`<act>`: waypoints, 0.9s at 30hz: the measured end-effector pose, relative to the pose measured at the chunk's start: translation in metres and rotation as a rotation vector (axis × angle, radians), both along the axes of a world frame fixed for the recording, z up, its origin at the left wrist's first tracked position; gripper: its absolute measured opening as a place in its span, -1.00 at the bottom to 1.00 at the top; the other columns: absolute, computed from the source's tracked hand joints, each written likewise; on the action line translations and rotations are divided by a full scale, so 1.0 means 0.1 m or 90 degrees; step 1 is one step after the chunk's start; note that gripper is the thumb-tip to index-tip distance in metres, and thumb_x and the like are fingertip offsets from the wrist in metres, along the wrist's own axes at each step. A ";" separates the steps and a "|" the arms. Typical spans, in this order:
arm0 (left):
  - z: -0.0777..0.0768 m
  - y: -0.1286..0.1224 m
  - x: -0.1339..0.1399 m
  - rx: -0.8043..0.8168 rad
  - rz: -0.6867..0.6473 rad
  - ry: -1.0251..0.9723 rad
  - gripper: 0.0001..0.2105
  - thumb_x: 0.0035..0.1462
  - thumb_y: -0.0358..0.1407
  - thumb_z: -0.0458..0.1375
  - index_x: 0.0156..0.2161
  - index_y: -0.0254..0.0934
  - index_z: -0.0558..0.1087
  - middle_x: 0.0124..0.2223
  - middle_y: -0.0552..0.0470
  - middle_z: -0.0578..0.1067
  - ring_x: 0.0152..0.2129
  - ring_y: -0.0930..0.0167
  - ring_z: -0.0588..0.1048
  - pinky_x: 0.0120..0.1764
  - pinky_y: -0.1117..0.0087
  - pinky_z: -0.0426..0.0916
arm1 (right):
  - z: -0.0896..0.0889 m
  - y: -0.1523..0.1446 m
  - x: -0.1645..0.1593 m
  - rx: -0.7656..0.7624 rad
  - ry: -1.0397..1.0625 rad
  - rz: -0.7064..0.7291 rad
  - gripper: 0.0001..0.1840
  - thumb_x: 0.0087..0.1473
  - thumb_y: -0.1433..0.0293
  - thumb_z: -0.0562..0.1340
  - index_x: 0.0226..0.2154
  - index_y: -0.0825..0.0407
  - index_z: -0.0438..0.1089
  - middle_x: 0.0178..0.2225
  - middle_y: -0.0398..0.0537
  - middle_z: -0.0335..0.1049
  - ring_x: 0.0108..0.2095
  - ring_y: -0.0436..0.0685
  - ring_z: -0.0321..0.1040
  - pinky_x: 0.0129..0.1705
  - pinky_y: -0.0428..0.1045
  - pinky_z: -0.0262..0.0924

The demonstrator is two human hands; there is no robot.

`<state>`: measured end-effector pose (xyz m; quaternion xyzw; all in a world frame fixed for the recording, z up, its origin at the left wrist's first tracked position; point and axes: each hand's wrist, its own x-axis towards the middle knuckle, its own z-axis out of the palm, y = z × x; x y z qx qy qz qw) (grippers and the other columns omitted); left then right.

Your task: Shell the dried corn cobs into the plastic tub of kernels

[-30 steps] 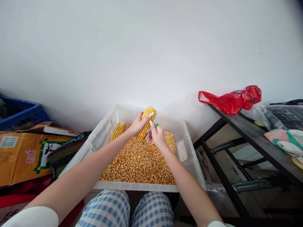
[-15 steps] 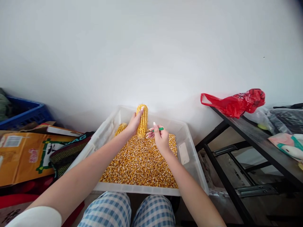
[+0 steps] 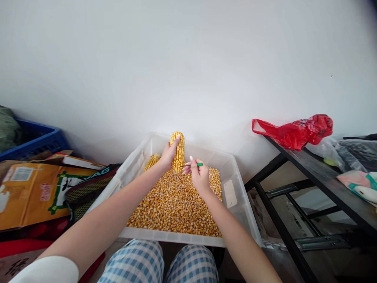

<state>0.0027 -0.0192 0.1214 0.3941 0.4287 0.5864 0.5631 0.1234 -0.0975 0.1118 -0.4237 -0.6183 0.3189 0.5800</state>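
Note:
My left hand [image 3: 169,154] is wrapped round an upright ear of corn [image 3: 178,153], thumb along its front, above the bin. My right hand [image 3: 199,175] pinches a screwdriver-like tool with a green handle [image 3: 200,164]; its thin metal shaft points left and meets the lower part of the ear. Below both hands, loose corn kernels [image 3: 176,208] fill much of a translucent plastic bin [image 3: 232,173]. A second ear of corn [image 3: 152,161] lies on the kernels at the left, partly hidden by my left arm.
On the left are a blue crate [image 3: 44,135], a flattened orange cardboard box [image 3: 29,196] and a black mesh bag [image 3: 84,196]. At right stands a black metal frame [image 3: 272,212] with a red plastic bag [image 3: 297,131] on top. A white wall rises behind the bin.
The tool's tip has moved left and now meets the ear. Both hands otherwise keep nearly the same pose; the whole view has shifted slightly.

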 end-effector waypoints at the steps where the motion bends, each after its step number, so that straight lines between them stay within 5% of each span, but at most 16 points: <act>1: 0.00 0.00 0.01 0.009 0.016 0.017 -0.47 -0.11 0.17 0.06 -0.21 -0.25 0.22 -0.47 0.05 0.35 -0.57 0.42 0.39 -0.51 0.41 0.30 | 0.00 0.01 0.01 -0.015 0.012 -0.002 -0.62 0.08 0.12 0.02 -0.46 0.08 0.30 -0.59 -0.11 0.39 -0.63 -0.04 0.34 -0.53 -0.11 0.27; 10: 0.18 -0.20 0.08 0.221 0.052 0.203 -0.57 -0.05 0.08 0.07 -0.23 -0.23 0.23 -0.39 0.06 0.35 -0.45 0.41 0.38 -0.40 0.42 0.27 | -0.02 0.10 0.03 -0.105 0.069 -0.031 -0.58 0.02 0.05 0.04 -0.51 0.07 0.23 -0.70 -0.17 0.32 -0.74 -0.06 0.24 -0.71 -0.17 0.13; 20: 0.04 0.03 -0.01 0.072 0.024 0.016 -0.50 -0.07 0.14 0.05 -0.19 -0.21 0.17 -0.42 0.07 0.31 -0.58 0.43 0.39 -0.54 0.41 0.29 | 0.06 0.06 0.03 -0.085 0.103 0.028 -0.56 0.02 0.04 0.05 -0.46 0.11 0.27 -0.62 -0.10 0.39 -0.67 -0.04 0.33 -0.58 -0.13 0.27; 27: 0.12 -0.11 0.03 0.130 0.035 0.124 -0.55 -0.05 0.11 0.06 -0.25 -0.24 0.21 -0.43 0.06 0.33 -0.54 0.42 0.38 -0.48 0.41 0.28 | -0.03 0.09 0.01 -0.130 0.112 0.036 -0.57 0.01 0.04 0.05 -0.49 0.09 0.25 -0.66 -0.12 0.37 -0.71 -0.04 0.30 -0.65 -0.14 0.22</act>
